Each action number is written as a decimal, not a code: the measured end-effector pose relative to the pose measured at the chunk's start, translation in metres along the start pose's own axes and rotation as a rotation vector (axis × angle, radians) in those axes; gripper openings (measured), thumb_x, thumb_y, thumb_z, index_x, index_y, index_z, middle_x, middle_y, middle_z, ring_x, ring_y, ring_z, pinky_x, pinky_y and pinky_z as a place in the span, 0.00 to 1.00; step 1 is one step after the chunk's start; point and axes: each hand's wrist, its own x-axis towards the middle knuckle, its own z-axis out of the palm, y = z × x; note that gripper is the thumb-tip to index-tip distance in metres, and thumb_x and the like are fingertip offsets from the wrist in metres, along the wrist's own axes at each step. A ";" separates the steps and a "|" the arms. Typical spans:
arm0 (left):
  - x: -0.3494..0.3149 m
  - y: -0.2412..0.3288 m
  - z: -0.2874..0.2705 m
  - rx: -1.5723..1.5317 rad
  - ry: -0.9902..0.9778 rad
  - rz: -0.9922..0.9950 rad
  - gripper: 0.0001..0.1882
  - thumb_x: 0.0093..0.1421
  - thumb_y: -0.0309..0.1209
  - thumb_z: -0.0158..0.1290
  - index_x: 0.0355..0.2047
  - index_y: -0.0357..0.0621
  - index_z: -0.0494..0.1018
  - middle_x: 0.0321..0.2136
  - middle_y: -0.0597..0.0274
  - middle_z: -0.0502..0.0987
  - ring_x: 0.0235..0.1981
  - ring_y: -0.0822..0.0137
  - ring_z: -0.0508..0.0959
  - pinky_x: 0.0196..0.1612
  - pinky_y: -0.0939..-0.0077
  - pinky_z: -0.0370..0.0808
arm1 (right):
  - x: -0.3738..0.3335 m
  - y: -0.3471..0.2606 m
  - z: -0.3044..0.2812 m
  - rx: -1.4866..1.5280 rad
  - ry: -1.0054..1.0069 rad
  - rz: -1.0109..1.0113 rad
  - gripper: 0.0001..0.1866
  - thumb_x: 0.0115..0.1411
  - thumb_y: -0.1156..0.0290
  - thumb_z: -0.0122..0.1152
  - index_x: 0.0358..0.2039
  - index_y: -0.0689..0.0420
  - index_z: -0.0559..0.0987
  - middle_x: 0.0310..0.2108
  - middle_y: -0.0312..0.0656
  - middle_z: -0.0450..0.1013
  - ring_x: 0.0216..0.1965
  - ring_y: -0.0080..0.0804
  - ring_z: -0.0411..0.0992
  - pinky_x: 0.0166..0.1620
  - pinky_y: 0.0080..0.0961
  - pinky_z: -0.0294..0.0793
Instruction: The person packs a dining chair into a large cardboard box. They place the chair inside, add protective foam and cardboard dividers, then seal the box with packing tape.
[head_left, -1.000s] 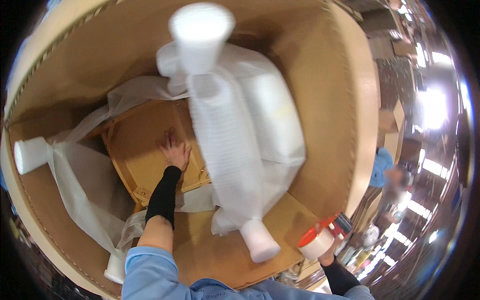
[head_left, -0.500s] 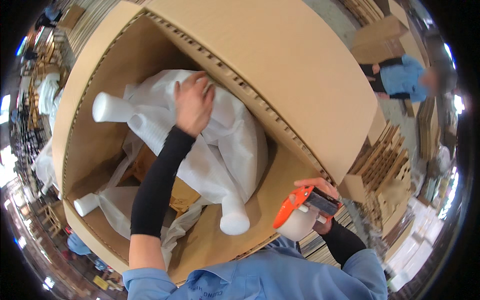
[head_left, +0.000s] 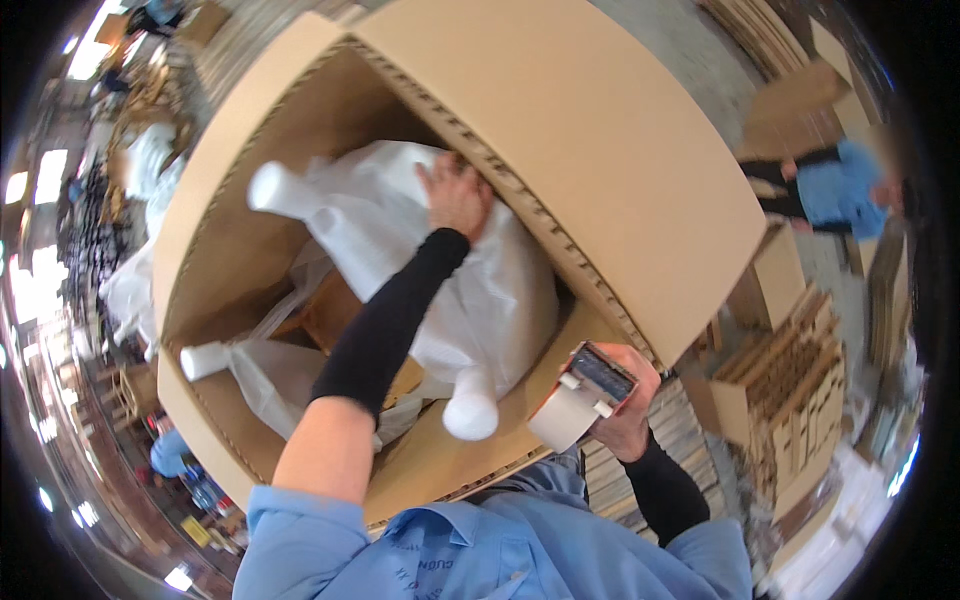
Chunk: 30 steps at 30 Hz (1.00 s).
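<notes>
Your left hand (head_left: 460, 205) has just left the brown panel (head_left: 335, 300) deep in the carton (head_left: 570, 150), where it was pressing a second ago, and has come onto the white foam-wrapped bundle (head_left: 495, 300). Compared with half a second ago it lies farther over, on the bundle's far right part, close by the carton wall. Its grip is released: the fingers are spread on the wrap, not closed around it, and how hard they press you cannot tell from here. The bundle is inside the open carton, leaning toward the right wall, with one padded end (head_left: 470, 405) pointing toward you and another padded end (head_left: 278, 188) up at the left. A further padded end (head_left: 205, 360) stays by the left wall. Meanwhile your right hand (head_left: 632, 400) keeps its grip clenched on the tape dispenser (head_left: 602, 372), now turned so that the dark end and the pale tape roll (head_left: 562, 418) show and little of the orange side does. It is just outside the carton, near the lower right corner. For the work as it stands, your contact has shifted from panel to wrap, and only your left hand is free to handle the bundle while the dispenser occupies your right.
</notes>
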 end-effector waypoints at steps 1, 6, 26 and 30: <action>0.002 0.003 -0.008 -0.042 -0.025 0.005 0.15 0.57 0.35 0.59 0.41 0.40 0.79 0.58 0.44 0.66 0.66 0.44 0.60 0.70 0.30 0.47 | -0.008 0.008 0.002 0.097 0.002 0.110 0.30 0.57 0.49 0.71 0.50 0.59 0.77 0.44 0.45 0.79 0.40 0.42 0.79 0.46 0.38 0.79; -0.029 0.005 -0.108 -0.451 0.048 0.007 0.13 0.62 0.31 0.58 0.34 0.33 0.69 0.66 0.39 0.63 0.65 0.38 0.63 0.68 0.51 0.63 | -0.023 0.041 0.006 1.072 0.129 0.473 0.45 0.65 0.28 0.45 0.59 0.60 0.71 0.51 0.48 0.76 0.49 0.46 0.77 0.51 0.43 0.80; -0.509 -0.143 -0.334 -0.082 -0.276 -0.816 0.21 0.66 0.43 0.55 0.43 0.34 0.75 0.62 0.42 0.69 0.64 0.41 0.66 0.67 0.48 0.62 | 0.000 0.017 0.004 0.232 0.054 0.091 0.21 0.64 0.72 0.62 0.56 0.66 0.72 0.41 0.46 0.78 0.39 0.32 0.79 0.43 0.30 0.83; -0.517 -0.154 -0.323 0.041 -0.312 -0.798 0.23 0.66 0.45 0.54 0.46 0.34 0.74 0.62 0.41 0.69 0.64 0.40 0.66 0.67 0.50 0.63 | 0.004 0.028 0.006 0.326 0.033 0.103 0.21 0.64 0.72 0.63 0.55 0.65 0.72 0.41 0.47 0.78 0.39 0.33 0.80 0.43 0.31 0.84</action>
